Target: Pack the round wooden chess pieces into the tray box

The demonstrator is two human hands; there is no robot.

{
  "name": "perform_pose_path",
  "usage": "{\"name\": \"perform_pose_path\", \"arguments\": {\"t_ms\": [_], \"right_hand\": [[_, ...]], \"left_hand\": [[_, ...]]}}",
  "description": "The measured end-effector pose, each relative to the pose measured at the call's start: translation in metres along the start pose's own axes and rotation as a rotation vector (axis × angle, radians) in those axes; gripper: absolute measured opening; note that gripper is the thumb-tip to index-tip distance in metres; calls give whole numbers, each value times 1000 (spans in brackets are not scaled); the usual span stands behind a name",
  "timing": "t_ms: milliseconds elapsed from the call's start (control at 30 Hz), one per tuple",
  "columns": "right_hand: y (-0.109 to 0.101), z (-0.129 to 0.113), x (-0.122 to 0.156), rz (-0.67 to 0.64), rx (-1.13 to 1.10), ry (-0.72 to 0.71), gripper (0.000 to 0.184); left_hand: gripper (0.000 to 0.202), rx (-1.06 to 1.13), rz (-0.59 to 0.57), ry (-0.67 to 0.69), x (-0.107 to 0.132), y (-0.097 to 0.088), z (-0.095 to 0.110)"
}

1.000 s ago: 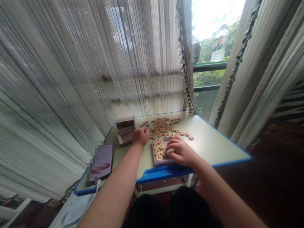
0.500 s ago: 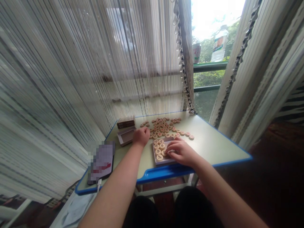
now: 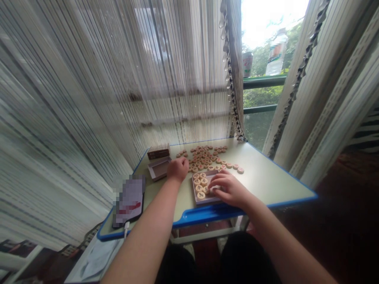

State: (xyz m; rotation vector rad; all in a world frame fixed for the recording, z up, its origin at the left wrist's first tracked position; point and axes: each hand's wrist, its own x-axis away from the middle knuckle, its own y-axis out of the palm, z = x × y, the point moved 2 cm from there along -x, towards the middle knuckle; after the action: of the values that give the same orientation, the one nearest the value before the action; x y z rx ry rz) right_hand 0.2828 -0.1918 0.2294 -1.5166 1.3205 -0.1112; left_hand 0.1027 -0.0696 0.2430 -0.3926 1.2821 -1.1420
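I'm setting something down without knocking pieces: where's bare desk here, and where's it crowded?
Widest: the desk right of the right hand, below the xiangqi pieces, up to the blue edge. Narrower: between left forearm and tray. Crowded: the pieces' heap.

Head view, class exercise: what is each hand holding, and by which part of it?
The right hand seems to pinch a pale piece by its edge; the left hand is curled, and whether it holds anything cannot be told.
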Motion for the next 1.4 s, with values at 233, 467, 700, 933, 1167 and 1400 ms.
{"name": "perform_pose_path", "arguments": {"t_ms": [233,467,700,933,1167,1400], "right_hand": [[0,-6,0,-26,-7,-42,24],[0,-7,0,-51,24,-45,23],[0,-6,1,-54,21,-31,22],[0,-6,0,-67,6,-48,24],[0,-6,1,-87,18,-47,24],[-1,-6,1,-72,-1,-45,24]], "left_hand": [[31,-2,3,24,-2,2,1],[31,5,9,31,-1,1,2],[31,3,18,48,-1,3,0],[32,-7,7,48,-2,2,1],[32,-5,13,38,0,0,1],[31,18,14,46,0,1,1]]}}
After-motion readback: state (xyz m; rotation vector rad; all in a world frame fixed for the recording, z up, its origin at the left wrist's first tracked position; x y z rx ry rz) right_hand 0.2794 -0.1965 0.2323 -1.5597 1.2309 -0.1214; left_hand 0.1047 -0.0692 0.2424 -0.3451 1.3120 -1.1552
